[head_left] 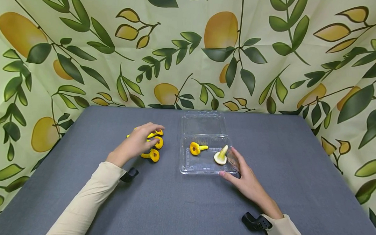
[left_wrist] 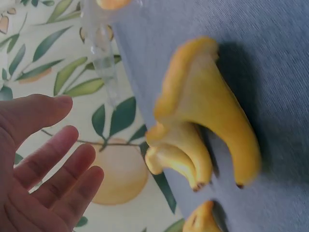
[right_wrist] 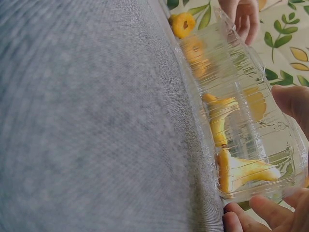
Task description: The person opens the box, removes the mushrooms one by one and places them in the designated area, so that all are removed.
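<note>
My left hand (head_left: 138, 140) hovers over several yellow mushrooms at left, partly hiding them. Its fingers are relaxed and apart from the mushrooms in the left wrist view, where a large yellow mushroom (left_wrist: 212, 101) lies beside smaller ones. Nearest me in the group is a yellow mushroom (head_left: 154, 155). My right hand (head_left: 248, 179) holds the near right corner of a clear plastic container (head_left: 201, 170), thumb at the front edge and fingers along the right side. Inside lie a yellow mushroom (head_left: 195, 148) on its side and a pale-capped mushroom (head_left: 220, 157), stem up.
The container's clear lid (head_left: 203, 123) is folded back, away from me. Under everything is a grey cloth-covered table (head_left: 177, 208). A curtain (head_left: 184, 61) printed with leaves and fruit stands behind the table and along its sides.
</note>
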`<state>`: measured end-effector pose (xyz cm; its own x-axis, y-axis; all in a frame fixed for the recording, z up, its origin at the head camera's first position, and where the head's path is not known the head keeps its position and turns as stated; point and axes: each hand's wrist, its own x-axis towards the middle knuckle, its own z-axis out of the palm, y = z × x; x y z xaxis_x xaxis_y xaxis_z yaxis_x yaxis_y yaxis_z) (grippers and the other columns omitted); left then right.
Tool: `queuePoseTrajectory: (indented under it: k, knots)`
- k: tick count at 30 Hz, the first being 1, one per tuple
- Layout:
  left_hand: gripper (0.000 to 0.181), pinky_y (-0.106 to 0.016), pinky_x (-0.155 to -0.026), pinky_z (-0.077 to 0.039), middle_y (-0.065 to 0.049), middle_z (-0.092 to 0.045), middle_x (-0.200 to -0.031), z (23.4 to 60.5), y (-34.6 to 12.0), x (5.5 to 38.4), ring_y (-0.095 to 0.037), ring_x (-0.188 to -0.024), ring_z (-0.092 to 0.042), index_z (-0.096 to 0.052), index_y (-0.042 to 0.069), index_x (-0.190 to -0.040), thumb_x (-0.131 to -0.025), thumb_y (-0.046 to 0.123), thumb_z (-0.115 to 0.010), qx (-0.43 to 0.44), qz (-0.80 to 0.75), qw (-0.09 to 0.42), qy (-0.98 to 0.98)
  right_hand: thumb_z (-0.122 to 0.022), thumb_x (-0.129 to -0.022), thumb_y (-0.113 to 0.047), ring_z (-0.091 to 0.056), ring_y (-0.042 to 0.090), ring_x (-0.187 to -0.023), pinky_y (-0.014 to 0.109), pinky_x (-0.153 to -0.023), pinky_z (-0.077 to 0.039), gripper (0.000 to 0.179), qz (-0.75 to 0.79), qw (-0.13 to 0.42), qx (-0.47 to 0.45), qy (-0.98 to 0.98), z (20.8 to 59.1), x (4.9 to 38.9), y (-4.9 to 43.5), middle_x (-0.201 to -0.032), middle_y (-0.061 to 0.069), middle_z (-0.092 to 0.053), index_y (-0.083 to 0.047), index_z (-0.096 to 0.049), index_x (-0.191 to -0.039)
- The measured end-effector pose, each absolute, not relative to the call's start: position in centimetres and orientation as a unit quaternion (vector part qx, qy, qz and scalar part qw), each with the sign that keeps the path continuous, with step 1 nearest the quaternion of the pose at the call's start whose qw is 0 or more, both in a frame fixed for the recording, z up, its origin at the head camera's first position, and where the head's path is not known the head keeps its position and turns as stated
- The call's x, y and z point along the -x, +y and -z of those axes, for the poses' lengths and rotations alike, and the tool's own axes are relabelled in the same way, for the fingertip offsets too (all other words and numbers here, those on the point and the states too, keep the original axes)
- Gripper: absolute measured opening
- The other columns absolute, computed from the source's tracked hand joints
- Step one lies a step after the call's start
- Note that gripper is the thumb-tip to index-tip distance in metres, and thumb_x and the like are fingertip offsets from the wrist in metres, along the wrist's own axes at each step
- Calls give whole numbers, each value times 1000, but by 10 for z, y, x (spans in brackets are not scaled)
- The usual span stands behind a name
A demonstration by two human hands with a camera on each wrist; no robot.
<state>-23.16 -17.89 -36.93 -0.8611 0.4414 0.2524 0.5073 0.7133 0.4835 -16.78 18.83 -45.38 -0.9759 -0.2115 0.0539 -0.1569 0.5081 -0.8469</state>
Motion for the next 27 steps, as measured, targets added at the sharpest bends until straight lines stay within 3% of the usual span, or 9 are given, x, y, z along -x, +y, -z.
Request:
queuePoseTrajectory:
  k: [16,27]
  knots:
    - [41,-44,-91,-52,-9,-67,-118,367,-142,227,-29,-106,-62,-63,8,-128,-89,3,-71,288,265,65,-918,-74,-89,-36,-37,41,-143,64,-115,-27,94,481,21,106,870,454,167,188,-164,16,-21,-12,-15,-159]
    - [40,-42,-95,-53,-13,-66,-121,370,-116,226,-31,-109,-63,-62,7,-129,-90,2,-70,321,284,55,-902,-75,-88,-34,-43,38,-141,62,-116,-28,95,489,16,110,865,454,169,188,-164,16,-22,-10,-16,-158]
